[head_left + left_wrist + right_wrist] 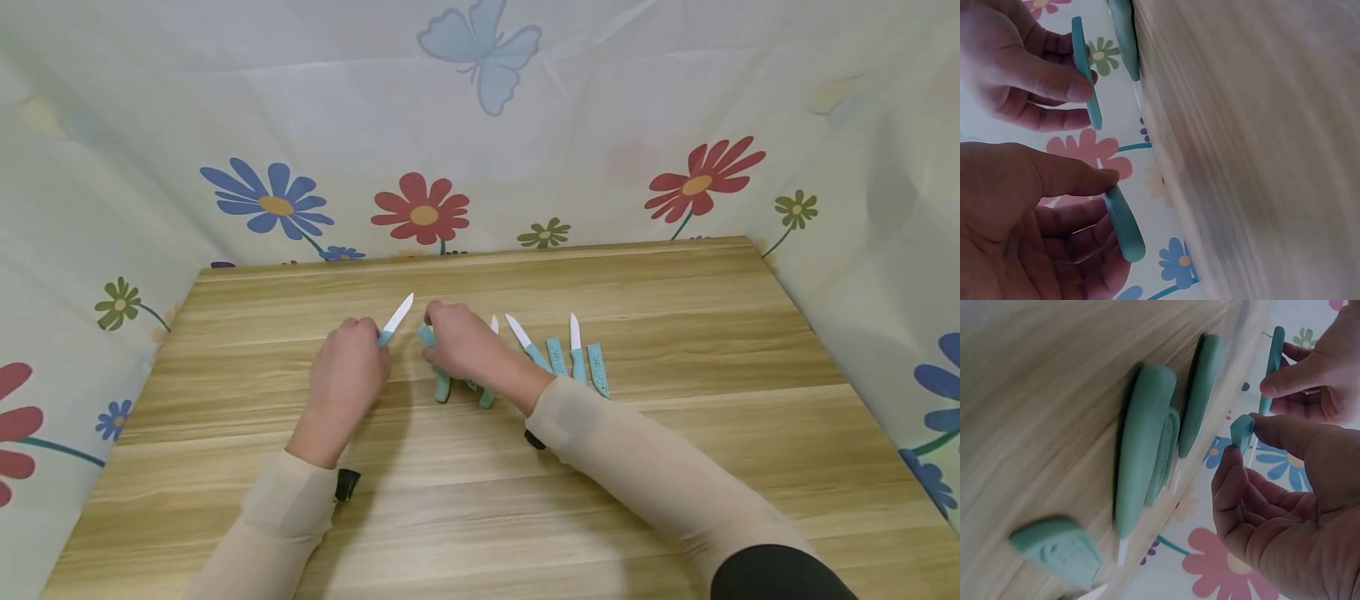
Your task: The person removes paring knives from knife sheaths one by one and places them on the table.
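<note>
My left hand [348,367] grips a small paring knife [399,313] by its teal handle, the white blade pointing up and away. A short gap to the right, my right hand [468,342] pinches a teal blade sheath [427,335] between thumb and fingers. The sheath and knife are apart. In the left wrist view the knife handle [1124,225] lies under the thumb, with the sheath [1086,72] in the other hand above it. Beneath and beside my right hand, more teal-handled knives [1144,450] and a sheath [1161,459] lie on the table, partly hidden in the head view.
To the right of my right hand lie a knife [521,332], a sheath [556,356], another knife [575,333] and another sheath [597,370]. They rest on a wood-grain table [675,475]. A flower-printed curtain [337,108] stands behind the table and along its sides.
</note>
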### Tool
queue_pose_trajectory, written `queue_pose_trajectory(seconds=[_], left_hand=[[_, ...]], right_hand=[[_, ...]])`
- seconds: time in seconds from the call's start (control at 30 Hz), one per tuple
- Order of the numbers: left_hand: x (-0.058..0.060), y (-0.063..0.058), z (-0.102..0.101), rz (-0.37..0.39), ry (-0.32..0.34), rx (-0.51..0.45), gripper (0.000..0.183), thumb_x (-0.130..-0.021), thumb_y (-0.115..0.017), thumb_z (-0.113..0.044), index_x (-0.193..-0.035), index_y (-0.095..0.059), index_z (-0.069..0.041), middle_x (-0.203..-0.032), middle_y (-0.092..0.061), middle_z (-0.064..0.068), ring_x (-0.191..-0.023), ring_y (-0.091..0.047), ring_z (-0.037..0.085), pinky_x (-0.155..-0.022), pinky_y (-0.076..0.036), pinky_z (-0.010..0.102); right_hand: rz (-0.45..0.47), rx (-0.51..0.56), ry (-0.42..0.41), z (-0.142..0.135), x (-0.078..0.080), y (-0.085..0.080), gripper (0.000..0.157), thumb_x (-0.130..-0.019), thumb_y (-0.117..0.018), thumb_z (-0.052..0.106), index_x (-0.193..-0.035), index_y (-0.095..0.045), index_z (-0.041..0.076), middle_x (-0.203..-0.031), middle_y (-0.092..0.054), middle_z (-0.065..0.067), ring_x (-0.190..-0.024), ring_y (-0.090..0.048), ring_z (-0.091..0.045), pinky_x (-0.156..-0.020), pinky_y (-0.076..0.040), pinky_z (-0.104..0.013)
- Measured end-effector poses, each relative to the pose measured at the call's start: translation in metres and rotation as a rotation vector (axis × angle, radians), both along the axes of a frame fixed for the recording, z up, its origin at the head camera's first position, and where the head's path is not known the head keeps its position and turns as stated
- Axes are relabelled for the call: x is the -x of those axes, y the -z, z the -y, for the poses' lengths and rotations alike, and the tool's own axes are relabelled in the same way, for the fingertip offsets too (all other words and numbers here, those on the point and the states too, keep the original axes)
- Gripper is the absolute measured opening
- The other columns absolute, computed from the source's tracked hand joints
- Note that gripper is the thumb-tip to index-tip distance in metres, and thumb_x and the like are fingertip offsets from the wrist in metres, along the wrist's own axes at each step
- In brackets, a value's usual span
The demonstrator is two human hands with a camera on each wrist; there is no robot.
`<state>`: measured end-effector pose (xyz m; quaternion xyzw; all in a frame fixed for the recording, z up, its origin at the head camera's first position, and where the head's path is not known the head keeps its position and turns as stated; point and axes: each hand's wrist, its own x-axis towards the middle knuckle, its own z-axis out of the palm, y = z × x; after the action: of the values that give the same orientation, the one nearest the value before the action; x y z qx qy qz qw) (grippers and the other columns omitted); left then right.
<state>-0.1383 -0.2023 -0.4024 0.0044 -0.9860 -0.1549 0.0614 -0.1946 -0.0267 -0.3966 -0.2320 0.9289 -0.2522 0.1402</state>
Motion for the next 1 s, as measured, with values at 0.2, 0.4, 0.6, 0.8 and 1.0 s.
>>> queue_pose_trajectory(seconds=[0.2, 0.4, 0.6, 0.8, 1.0], left_hand=[[0.001, 0.003, 0.001, 0.046, 0.009, -0.018, 0.011, -0.094, -0.062, -0.003, -0.09, -0.063, 0.007, -0.087, -0.061, 0.022, -0.073, -0.063, 0.037, -0.064, -0.055, 0.055], [0.004, 0.005, -0.001, 0.088, 0.006, -0.04, 0.012, -0.094, -0.061, -0.004, -0.089, -0.061, 0.007, -0.09, -0.063, 0.025, -0.073, -0.062, 0.035, -0.066, -0.056, 0.055], [0.007, 0.008, -0.001, 0.131, -0.011, -0.051, 0.011, -0.093, -0.058, -0.001, -0.084, -0.06, 0.005, -0.09, -0.065, 0.028, -0.073, -0.063, 0.036, -0.064, -0.056, 0.054], [0.009, 0.01, -0.002, 0.186, -0.034, -0.073, 0.01, -0.091, -0.056, 0.002, -0.082, -0.06, 0.002, -0.089, -0.064, 0.023, -0.07, -0.06, 0.032, -0.059, -0.055, 0.046], [0.009, 0.012, -0.004, 0.188, -0.008, -0.057, 0.015, -0.093, -0.055, 0.002, -0.079, -0.061, 0.002, -0.086, -0.066, 0.025, -0.069, -0.06, 0.031, -0.061, -0.056, 0.049]], right_hand=[[0.05, 0.032, 0.027, 0.014, -0.002, 0.005, 0.029, -0.1, -0.07, 0.014, -0.123, -0.057, 0.002, -0.085, -0.066, -0.007, -0.055, -0.064, -0.013, -0.054, -0.053, -0.026], [0.08, 0.031, 0.058, 0.027, -0.005, 0.005, 0.019, -0.099, -0.066, 0.006, -0.113, -0.054, 0.002, -0.079, -0.065, -0.01, -0.042, -0.062, -0.014, -0.043, -0.051, -0.025], [0.037, -0.03, 0.049, 0.036, -0.008, 0.007, 0.018, -0.097, -0.062, 0.003, -0.114, -0.054, 0.001, -0.077, -0.065, -0.008, -0.052, -0.062, -0.015, -0.046, -0.05, -0.026], [-0.028, -0.072, 0.059, 0.043, -0.009, 0.012, 0.009, -0.096, -0.06, 0.003, -0.103, -0.056, 0.006, -0.077, -0.062, -0.005, -0.058, -0.056, -0.016, -0.046, -0.044, -0.025], [-0.06, -0.095, 0.074, 0.047, -0.012, 0.014, 0.003, -0.102, -0.058, 0.008, -0.104, -0.057, 0.007, -0.078, -0.063, -0.005, -0.061, -0.058, -0.016, -0.048, -0.047, -0.027]])
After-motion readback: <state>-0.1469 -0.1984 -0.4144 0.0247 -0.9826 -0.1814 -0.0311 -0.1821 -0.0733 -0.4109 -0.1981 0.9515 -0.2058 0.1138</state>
